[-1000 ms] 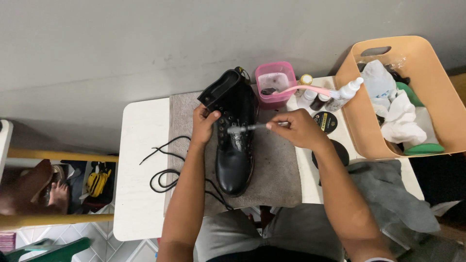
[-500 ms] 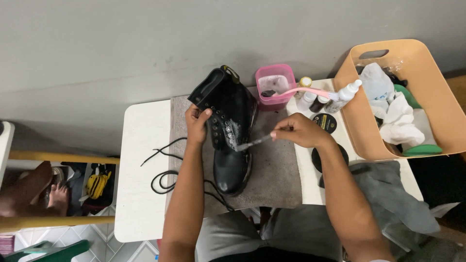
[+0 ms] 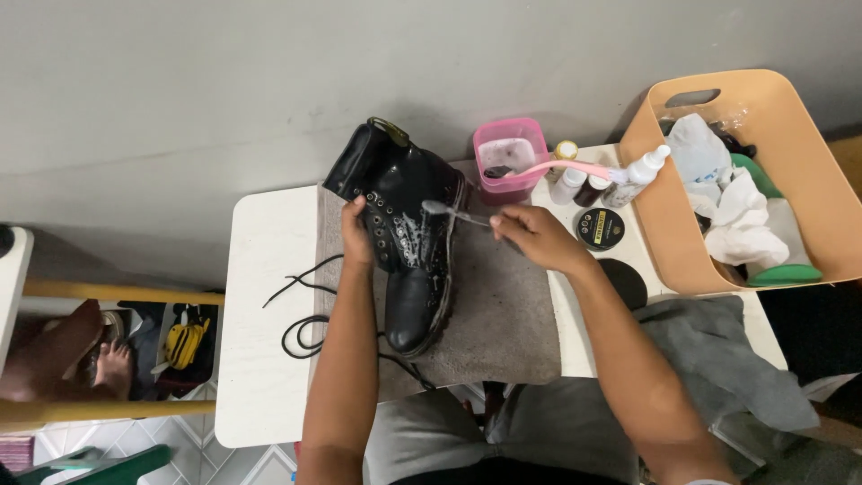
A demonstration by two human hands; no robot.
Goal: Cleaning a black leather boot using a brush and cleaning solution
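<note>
A black boot (image 3: pixel 409 242) is laid on its side on a grey towel (image 3: pixel 503 314) spread over the white desk (image 3: pixel 260 359), toe toward the person. The boot's eyelet edge is gripped by the left hand (image 3: pixel 356 232), fingers clenched on the leather. A clear-handled brush (image 3: pixel 453 213) is pinched in the right hand (image 3: pixel 536 236), its bristle end pressed against the boot's upper, where white foam is smeared. Loose black laces (image 3: pixel 301 310) are curled on the desk just left of the towel. Behind the boot, a pink tub (image 3: pixel 510 159) is seen with a pink brush (image 3: pixel 561 168) laid across its rim. Small bottles (image 3: pixel 593 184) and a round polish tin (image 3: pixel 600 228) are grouped beside it. At the right, a tan bin (image 3: pixel 669 224) is filled with white rags (image 3: pixel 732 202). A grey cloth (image 3: pixel 718 350) is draped off the desk's right edge.
</note>
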